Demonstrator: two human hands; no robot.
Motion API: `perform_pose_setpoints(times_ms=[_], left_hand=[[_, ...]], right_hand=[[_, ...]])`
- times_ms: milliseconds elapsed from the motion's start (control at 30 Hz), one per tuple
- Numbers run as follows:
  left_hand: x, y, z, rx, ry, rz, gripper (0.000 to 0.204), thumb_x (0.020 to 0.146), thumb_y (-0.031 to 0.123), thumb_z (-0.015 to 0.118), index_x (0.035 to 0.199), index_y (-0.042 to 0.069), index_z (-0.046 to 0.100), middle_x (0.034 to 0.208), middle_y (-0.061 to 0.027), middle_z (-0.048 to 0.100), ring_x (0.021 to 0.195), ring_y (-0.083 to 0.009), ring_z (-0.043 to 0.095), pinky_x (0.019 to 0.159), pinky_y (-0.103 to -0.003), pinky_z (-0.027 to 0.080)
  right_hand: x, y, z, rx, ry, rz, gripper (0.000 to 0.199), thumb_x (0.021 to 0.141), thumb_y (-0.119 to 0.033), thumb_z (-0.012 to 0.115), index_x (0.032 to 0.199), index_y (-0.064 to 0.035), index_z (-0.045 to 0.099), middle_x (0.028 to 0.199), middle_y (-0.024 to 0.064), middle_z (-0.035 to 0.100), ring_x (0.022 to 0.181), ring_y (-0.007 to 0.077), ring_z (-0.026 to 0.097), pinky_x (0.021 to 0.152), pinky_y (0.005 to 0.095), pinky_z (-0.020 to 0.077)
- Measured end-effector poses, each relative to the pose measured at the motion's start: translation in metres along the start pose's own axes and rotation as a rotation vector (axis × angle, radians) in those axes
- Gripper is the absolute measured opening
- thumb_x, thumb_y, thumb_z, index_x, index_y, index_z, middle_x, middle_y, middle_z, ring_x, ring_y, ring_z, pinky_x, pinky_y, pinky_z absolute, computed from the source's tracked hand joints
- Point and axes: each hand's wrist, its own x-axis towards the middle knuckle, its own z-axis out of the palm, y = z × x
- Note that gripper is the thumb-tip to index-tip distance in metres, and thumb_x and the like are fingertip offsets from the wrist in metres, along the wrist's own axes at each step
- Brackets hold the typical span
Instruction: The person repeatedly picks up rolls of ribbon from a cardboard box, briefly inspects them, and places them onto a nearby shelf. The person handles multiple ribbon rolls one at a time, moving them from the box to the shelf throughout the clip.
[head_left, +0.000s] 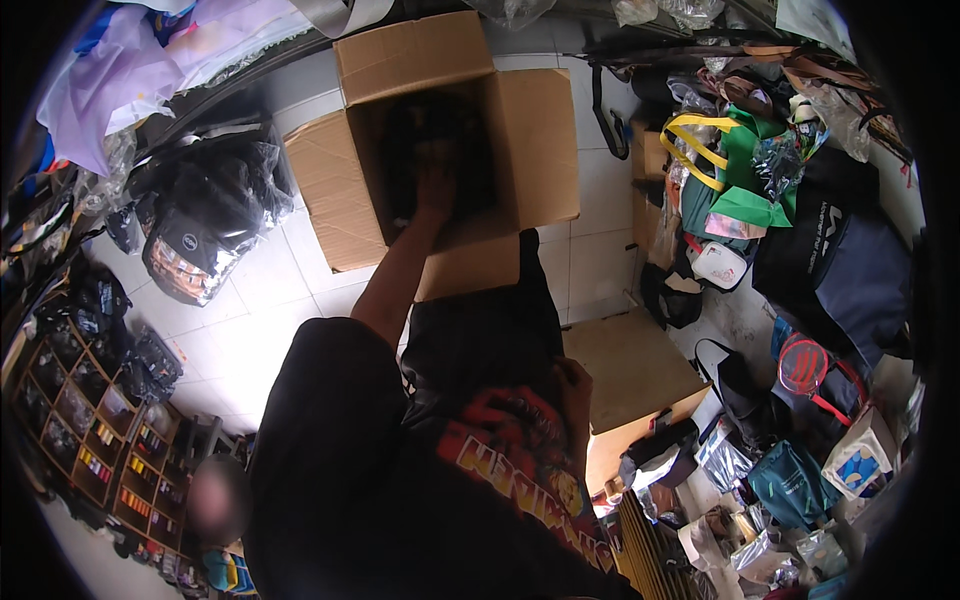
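An open cardboard box [537, 150] stands on the floor in front of me, its flaps folded outward. My left arm stretches down into it. At the bottom, my left hand [436, 172] touches a black bundle [478, 150], perhaps a bag, whose shape is lost in the shadow. The fingers of that hand are too dark to tell whether they grip it. Beside my right thigh hangs my right hand [575, 388], against my dark clothing. Its fingers are partly hidden, and I see nothing held there.
A black backpack in clear plastic [195, 225] lies on the tiles to the left. Another cardboard box [630, 365] stands close on my right. Bags, including a green one [745, 150], crowd the right side. A compartmented wooden shelf [110, 440] and a person [217, 500] are at lower left.
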Motion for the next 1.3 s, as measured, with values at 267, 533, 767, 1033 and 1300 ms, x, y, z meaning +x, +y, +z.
perform_pose_setpoints(times_ms=[267, 533, 767, 1033, 1300], left_hand=[[0.009, -0.019, 0.058, -0.154, 0.232, 0.024, 0.046, 0.094, 0.013, 0.046, 0.139, 0.002, 0.048, 0.141, -0.022, 0.049, 0.133, -0.0391, 0.045, 0.111, -0.051, 0.036], [0.031, -0.051, 0.096, -0.397, 0.015, -0.059, 0.044, 0.098, 0.012, 0.042, 0.14, 0.002, 0.045, 0.142, -0.0206, 0.047, 0.13, -0.0397, 0.047, 0.107, -0.05, 0.043], [0.035, -0.05, -0.004, -0.269, -0.224, -0.017, 0.037, 0.091, 0.009, 0.051, 0.127, 0.004, 0.059, 0.131, -0.021, 0.057, 0.124, -0.0335, 0.054, 0.106, -0.046, 0.044], [0.008, -0.057, -0.093, -0.231, -0.144, 0.092, 0.032, 0.076, 0.024, 0.077, 0.105, 0.011, 0.071, 0.11, -0.0147, 0.068, 0.101, -0.034, 0.064, 0.093, -0.051, 0.048], [-0.054, -0.055, -0.209, -0.931, 0.512, -0.216, 0.029, 0.075, 0.021, 0.083, 0.095, 0.002, 0.073, 0.08, -0.0117, 0.07, 0.079, -0.0237, 0.066, 0.073, -0.038, 0.05]], right_hand=[[-0.005, 0.007, 0.004, -0.001, -0.008, 0.038, 0.026, 0.09, -0.015, 0.066, 0.112, -0.0014, 0.07, 0.106, 0.0166, 0.072, 0.103, 0.0264, 0.068, 0.092, 0.0358, 0.05], [-0.009, 0.006, 0.007, 0.046, 0.009, 0.055, 0.026, 0.089, -0.01, 0.067, 0.113, 0.0007, 0.07, 0.105, 0.0134, 0.072, 0.1, 0.0182, 0.066, 0.091, 0.0311, 0.0496], [-0.016, 0.006, 0.015, 0.04, 0.023, 0.048, 0.027, 0.09, -0.011, 0.066, 0.113, 0.0013, 0.07, 0.106, 0.0133, 0.072, 0.1, 0.0187, 0.066, 0.092, 0.0315, 0.0491], [-0.01, 0.001, 0.016, 0.073, 0.02, -0.002, 0.026, 0.09, -0.015, 0.066, 0.111, 0.0005, 0.07, 0.104, 0.0157, 0.072, 0.1, 0.0253, 0.068, 0.092, 0.0345, 0.0494], [0.005, 0.001, 0.01, 0.023, 0.005, -0.082, 0.028, 0.091, -0.017, 0.065, 0.112, 0.001, 0.069, 0.104, 0.0157, 0.071, 0.098, 0.0254, 0.068, 0.089, 0.0349, 0.05]])
